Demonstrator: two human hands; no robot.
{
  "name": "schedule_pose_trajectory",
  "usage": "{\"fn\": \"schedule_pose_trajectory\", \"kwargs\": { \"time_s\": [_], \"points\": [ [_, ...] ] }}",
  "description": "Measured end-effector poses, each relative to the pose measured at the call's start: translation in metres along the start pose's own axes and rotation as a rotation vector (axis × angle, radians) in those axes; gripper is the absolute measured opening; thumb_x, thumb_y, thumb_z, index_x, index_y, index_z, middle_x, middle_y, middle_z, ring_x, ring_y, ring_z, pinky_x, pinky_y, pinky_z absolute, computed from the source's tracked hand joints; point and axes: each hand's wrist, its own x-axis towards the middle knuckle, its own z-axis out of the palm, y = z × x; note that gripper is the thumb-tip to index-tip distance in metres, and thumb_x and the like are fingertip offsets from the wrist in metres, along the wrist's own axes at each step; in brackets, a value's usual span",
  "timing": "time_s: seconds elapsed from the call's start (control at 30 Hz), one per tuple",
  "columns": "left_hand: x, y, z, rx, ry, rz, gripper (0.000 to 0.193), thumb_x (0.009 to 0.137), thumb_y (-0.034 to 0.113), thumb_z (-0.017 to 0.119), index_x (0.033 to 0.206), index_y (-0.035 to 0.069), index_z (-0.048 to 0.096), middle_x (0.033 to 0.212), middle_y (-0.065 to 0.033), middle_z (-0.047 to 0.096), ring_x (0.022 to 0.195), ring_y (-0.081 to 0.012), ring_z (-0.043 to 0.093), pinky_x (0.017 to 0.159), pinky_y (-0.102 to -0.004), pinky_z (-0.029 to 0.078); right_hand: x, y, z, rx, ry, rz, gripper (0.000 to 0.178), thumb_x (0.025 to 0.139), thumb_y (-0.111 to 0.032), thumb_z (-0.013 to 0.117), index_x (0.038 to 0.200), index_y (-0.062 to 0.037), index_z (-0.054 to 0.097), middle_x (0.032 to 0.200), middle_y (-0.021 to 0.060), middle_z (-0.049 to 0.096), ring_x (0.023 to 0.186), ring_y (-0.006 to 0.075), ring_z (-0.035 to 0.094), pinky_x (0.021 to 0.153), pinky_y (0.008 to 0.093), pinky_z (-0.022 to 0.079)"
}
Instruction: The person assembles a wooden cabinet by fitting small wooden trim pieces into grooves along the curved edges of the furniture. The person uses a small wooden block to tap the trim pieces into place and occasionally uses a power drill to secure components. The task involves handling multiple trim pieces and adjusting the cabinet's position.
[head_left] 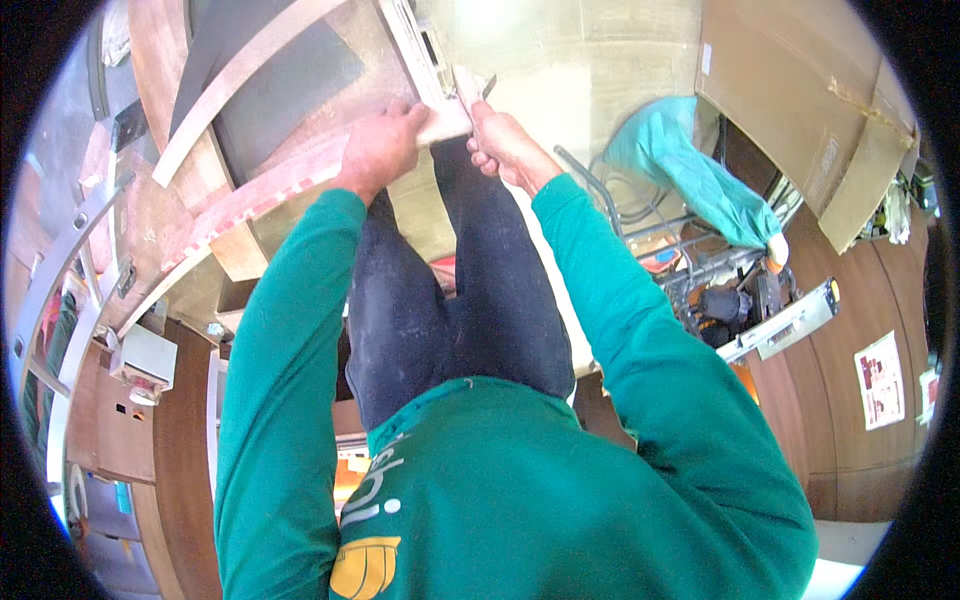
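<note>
My left hand is curled over the pale, pink-stained wooden edge of the bench, close to its right corner. A short pale end of wood shows just beyond its fingers. My right hand is closed beside that corner, around a thin, pale, flat piece that points up and away from me. A small dark tip sticks out next to the piece; its kind is too small to tell. The two hands are a short way apart, at the corner.
A curved pale wooden strip lies on dark sheets on the bench. To the left is a metal ladder-like frame. On the right are teal cloth, a large cardboard box, black hoses and a long metal level.
</note>
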Motion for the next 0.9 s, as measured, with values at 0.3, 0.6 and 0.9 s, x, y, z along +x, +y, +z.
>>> {"fn": "schedule_pose_trajectory", "kwargs": {
  "time_s": [0.3,0.6,0.9],
  "points": [
    [0.002,0.002,-0.007,0.005,-0.011,-0.009,0.047,0.089,0.011,0.070,0.136,0.015,0.064,0.123,-0.0162,0.070,0.108,-0.0393,0.075,0.087,-0.0520,0.063,-0.033,-0.001,0.006,0.021,0.036,-0.004,0.045,0.116,-0.048,0.036,0.107,-0.0070,0.053,0.082,0.0025,0.051,0.056,0.0077,0.043,0.043,0.0240,0.032],
    [-0.004,0.006,-0.010,0.007,-0.049,-0.004,0.056,0.086,0.013,0.073,0.141,0.016,0.062,0.127,-0.0168,0.069,0.108,-0.0417,0.074,0.087,-0.0530,0.063,0.074,0.009,-0.008,-0.002,-0.099,-0.045,0.046,0.113,-0.049,0.035,0.094,-0.0125,0.055,0.066,-0.0001,0.045,0.050,0.0090,0.041,0.040,0.0266,0.031],
    [-0.001,0.009,-0.013,-0.002,-0.058,-0.045,0.052,0.089,0.013,0.071,0.139,0.015,0.062,0.130,-0.0164,0.068,0.114,-0.0389,0.073,0.090,-0.0529,0.062,0.001,0.003,-0.001,0.044,-0.008,0.008,0.049,0.113,-0.055,0.039,0.100,-0.0095,0.052,0.073,0.0014,0.050,0.052,0.0103,0.044,0.041,0.0279,0.030]
  ]
}}
